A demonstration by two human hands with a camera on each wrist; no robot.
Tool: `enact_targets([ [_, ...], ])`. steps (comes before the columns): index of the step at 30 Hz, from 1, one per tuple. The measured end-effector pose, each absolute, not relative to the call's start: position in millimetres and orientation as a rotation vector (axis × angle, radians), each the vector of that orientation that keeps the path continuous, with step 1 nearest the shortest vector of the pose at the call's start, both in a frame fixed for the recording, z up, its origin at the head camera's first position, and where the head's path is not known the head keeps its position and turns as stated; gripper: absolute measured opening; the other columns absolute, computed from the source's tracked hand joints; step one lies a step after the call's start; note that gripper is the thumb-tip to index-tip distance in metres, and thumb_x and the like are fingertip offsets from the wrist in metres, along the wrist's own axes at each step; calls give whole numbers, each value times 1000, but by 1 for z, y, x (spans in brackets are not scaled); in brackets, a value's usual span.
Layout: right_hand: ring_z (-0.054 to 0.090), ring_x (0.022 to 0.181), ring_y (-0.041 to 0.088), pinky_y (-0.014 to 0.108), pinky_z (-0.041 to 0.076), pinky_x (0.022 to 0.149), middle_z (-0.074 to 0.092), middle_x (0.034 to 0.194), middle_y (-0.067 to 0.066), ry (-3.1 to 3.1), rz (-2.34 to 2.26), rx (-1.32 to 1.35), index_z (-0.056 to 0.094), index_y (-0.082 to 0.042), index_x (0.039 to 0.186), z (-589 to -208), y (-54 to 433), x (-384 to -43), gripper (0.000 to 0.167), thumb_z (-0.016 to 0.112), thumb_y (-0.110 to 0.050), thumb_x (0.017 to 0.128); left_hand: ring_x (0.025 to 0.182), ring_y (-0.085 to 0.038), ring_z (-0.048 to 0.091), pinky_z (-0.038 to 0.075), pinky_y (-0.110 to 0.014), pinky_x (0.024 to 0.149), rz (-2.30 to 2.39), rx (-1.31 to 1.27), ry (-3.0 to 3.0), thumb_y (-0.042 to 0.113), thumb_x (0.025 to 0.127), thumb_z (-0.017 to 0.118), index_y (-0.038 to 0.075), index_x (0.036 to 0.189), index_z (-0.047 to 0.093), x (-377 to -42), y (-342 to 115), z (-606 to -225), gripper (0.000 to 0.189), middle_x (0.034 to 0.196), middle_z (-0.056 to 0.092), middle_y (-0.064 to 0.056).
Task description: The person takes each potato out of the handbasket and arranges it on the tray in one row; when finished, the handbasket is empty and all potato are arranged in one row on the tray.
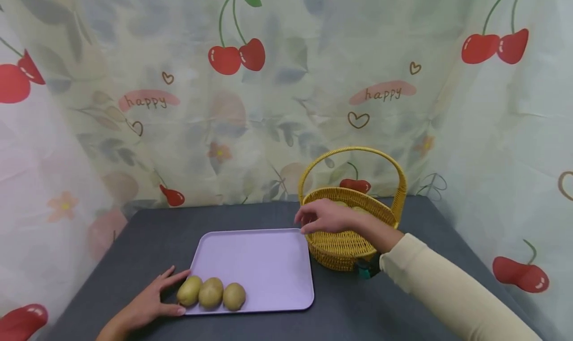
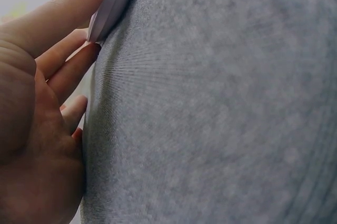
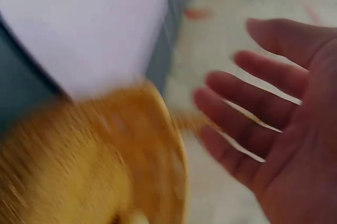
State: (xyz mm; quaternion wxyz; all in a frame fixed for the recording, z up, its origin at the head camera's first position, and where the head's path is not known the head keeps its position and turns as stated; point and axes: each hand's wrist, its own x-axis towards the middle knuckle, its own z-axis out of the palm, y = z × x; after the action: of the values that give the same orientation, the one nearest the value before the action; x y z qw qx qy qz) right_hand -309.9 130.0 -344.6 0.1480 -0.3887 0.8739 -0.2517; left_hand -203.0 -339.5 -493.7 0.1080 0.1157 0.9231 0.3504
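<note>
Over the near left rim of a wicker basket [image 1: 340, 254], my right hand [image 1: 329, 215] hangs with loosely bent fingers and nothing in them. The right wrist view shows the same hand [image 3: 274, 103] with its fingers apart above the blurred basket [image 3: 163, 145]. Part of a potato [image 1: 360, 210] shows inside the basket, half hidden by my forearm. My left hand [image 1: 149, 301] spans the near left corner of a lilac tray [image 1: 264, 261], its thumb along the front edge and fingers at the left side. Three potatoes [image 1: 210, 293] lie in a row along the tray's near edge.
A dark grey cloth [image 1: 170, 226] covers the table. The basket's tall arched handle [image 1: 358, 149] rises behind my right hand, and its side stands close to the tray's right edge. Curtains [image 1: 277, 132] printed with cherries hang at the back and both sides.
</note>
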Motion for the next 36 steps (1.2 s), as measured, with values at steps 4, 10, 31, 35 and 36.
enact_targets([
  [4, 62, 93, 14, 36, 49, 83, 66, 101, -3, 2557, -618, -989, 68, -13, 113, -333, 161, -342, 22, 65, -24, 94, 130, -65, 18, 26, -78, 90, 1040, 339, 2716, 32, 80, 79, 9, 143, 48, -203, -339, -492, 74, 148, 20, -40],
  [10, 60, 108, 30, 46, 47, 90, 64, 117, 11, 2684, -624, -823, 64, -8, 120, -348, 189, -371, 28, 61, -22, 97, 131, -65, 17, 24, -78, 90, 1053, 285, 2691, 34, 80, 79, 11, 144, 48, -201, -339, -492, 76, 149, 19, -39],
  [31, 56, 102, 31, 44, 46, 87, 61, 115, 18, 2815, -687, -503, 61, 1, 125, -410, 195, -406, 38, 64, -9, 89, 131, -64, 18, 23, -78, 92, 1077, 344, 2713, 35, 77, 80, 14, 144, 49, -206, -338, -494, 76, 150, 19, -38],
  [35, 51, 93, 26, 37, 42, 75, 61, 118, 13, 2796, -630, -535, 64, -3, 123, -411, 190, -407, 41, 63, -4, 82, 130, -64, 19, 24, -78, 92, 1088, 359, 2737, 34, 76, 82, 11, 142, 50, -203, -340, -493, 77, 149, 21, -39],
  [36, 50, 91, 25, 36, 41, 74, 61, 119, 11, 2798, -612, -536, 65, -4, 123, -412, 189, -407, 41, 64, -3, 81, 130, -65, 19, 23, -78, 91, 1092, 356, 2738, 34, 76, 82, 11, 142, 51, -202, -341, -493, 77, 149, 21, -39],
])
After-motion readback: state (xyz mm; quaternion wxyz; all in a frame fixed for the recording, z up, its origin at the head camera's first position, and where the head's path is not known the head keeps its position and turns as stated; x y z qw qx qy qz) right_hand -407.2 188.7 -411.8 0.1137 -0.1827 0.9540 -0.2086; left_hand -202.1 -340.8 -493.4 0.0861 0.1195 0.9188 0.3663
